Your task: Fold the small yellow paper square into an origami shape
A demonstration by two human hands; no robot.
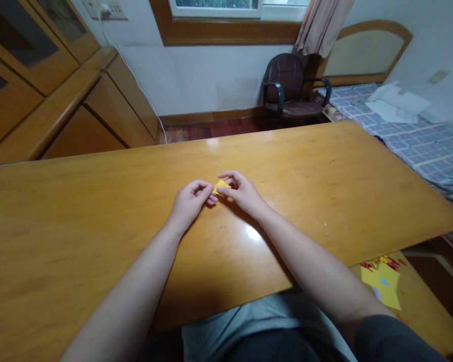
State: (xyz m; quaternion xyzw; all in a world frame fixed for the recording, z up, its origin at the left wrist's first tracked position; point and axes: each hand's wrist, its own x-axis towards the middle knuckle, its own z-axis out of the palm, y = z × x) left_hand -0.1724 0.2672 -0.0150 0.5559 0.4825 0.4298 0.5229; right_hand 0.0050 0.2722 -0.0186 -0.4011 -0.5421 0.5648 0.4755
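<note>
A small piece of folded yellow paper [221,187] is held between my two hands, a little above the wooden table [98,211]. My left hand [192,200] pinches its left corner between thumb and fingers. From the other side, my right hand [241,191] grips the paper with the thumb in front, its fingers curved behind and partly apart. The fingers cover some of the paper's edges, and its folds are too small to make out fully.
At lower right, a lower surface [430,301] holds yellow paper sheets [385,284] and red and yellow pieces. Beyond the table stand a brown armchair [287,80], a bed [407,130] with a checked cover, and wooden cabinets [71,110]. A white cable [136,80] hangs along the wall.
</note>
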